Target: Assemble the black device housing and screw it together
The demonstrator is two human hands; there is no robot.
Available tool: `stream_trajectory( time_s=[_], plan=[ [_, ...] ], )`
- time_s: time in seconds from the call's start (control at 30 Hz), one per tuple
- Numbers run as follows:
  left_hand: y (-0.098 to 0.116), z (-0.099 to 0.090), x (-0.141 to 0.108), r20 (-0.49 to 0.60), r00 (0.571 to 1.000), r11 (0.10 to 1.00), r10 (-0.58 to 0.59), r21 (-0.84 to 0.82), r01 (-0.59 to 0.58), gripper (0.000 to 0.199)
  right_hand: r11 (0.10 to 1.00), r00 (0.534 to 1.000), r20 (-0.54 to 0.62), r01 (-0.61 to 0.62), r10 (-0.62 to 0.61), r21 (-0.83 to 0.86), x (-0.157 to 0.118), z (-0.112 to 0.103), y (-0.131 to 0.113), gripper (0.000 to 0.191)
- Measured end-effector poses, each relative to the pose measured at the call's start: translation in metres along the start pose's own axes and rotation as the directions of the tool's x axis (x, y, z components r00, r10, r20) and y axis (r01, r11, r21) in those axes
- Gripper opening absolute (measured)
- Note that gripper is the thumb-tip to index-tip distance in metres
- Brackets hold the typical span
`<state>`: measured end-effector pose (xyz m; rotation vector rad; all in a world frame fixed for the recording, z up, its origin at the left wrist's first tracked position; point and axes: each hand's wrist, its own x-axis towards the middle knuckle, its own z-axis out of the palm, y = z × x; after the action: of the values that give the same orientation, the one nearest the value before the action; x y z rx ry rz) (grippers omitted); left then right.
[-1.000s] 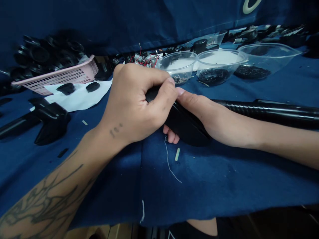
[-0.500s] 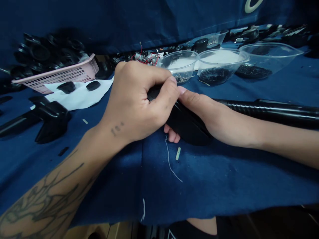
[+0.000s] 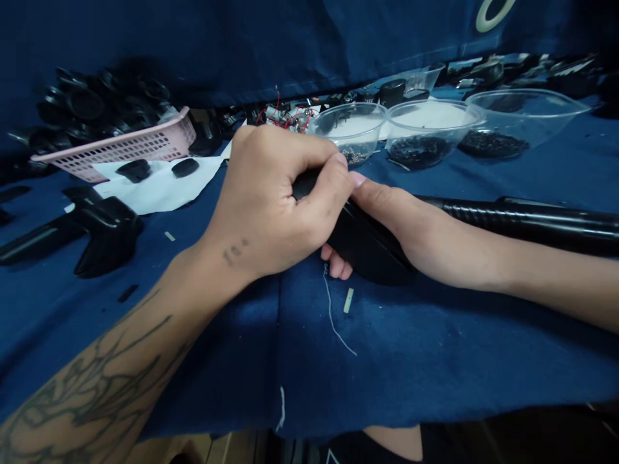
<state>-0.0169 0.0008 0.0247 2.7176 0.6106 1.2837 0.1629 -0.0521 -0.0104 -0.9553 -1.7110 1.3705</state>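
Both hands meet over a black plastic housing (image 3: 370, 248) with a smooth curved surface. My left hand (image 3: 280, 193) is closed over its upper end, thumb and bent forefinger pinched together; whatever lies between the fingertips is hidden. My right hand (image 3: 401, 212) grips the same housing from the right. Its thumb rests on top, close to the left thumb, and its fingertips show underneath. Most of the housing's upper part is covered by the hands. Below them, a thin pale thread (image 3: 331, 312) and a small pale strip (image 3: 348, 300) lie on the blue cloth (image 3: 435, 361).
Clear bowls of small metal and black parts (image 3: 420, 149) stand behind the hands. A pink basket (image 3: 130, 145) of black parts is at left, near white paper (image 3: 167, 193) bearing two black caps. A black handled part (image 3: 104, 225) lies left, a long black tube (image 3: 527, 222) right.
The whole view has shifted slightly, with everything a little farther right and down. Both hands keep the same grip on the black plastic housing.
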Motion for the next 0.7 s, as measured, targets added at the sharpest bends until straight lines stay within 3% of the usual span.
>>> stream_trajectory(
  time_s=[0.27,0.53,0.63,0.7],
  plan=[
    [0.000,0.003,-0.003,-0.056,0.998,1.000,0.014,-0.018,-0.015,0.044,1.000,1.000,-0.017,-0.016,0.016,-0.015,-0.001,0.001,-0.002,0.071],
    [0.004,0.002,-0.008,-0.108,0.994,1.000,0.006,-0.018,-0.008,0.036,0.999,1.000,-0.014,-0.017,0.017,-0.045,-0.002,0.005,-0.010,0.059],
    [0.004,0.001,-0.008,-0.118,0.993,1.000,-0.001,-0.011,0.000,0.031,0.999,0.999,-0.036,0.016,-0.018,-0.047,-0.003,0.008,-0.011,0.054],
    [0.004,0.001,-0.008,-0.141,0.988,0.998,0.055,0.013,-0.054,0.030,0.997,0.996,-0.050,0.066,-0.068,-0.036,-0.004,0.010,-0.010,0.051]
  ],
)
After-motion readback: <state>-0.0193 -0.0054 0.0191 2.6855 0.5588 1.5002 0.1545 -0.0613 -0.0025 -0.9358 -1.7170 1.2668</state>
